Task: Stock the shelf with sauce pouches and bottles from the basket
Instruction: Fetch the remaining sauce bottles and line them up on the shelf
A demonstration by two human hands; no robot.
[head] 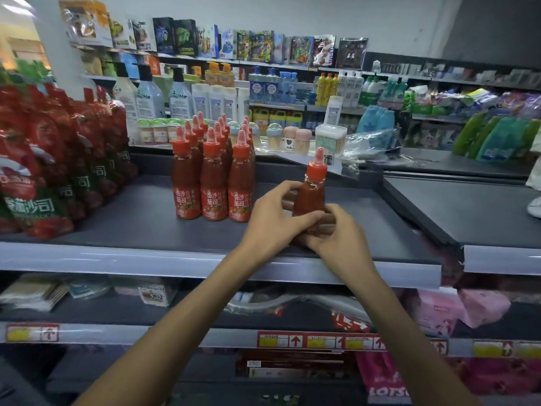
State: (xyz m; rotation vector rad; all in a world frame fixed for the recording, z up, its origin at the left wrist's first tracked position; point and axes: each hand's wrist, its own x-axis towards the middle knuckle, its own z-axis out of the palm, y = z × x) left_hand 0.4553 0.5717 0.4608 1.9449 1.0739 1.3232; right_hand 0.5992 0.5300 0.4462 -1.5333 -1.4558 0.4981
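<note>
A red sauce bottle (313, 189) with a red nozzle cap stands upright on the dark top shelf (146, 224). My left hand (272, 215) and my right hand (339, 232) both grip its lower half from either side. To its left, several matching red sauce bottles (213, 183) stand in three rows running back. Red sauce pouches (52, 165) stand in a row at the shelf's left end. The basket is out of view.
A neighbouring dark shelf section (462, 209) lies to the right. Toothpick jars and a cotton-swab box (330, 140) stand behind the top shelf. Lower shelves (175, 312) hold packaged goods and price tags. Background shelves carry detergent bottles and boxes.
</note>
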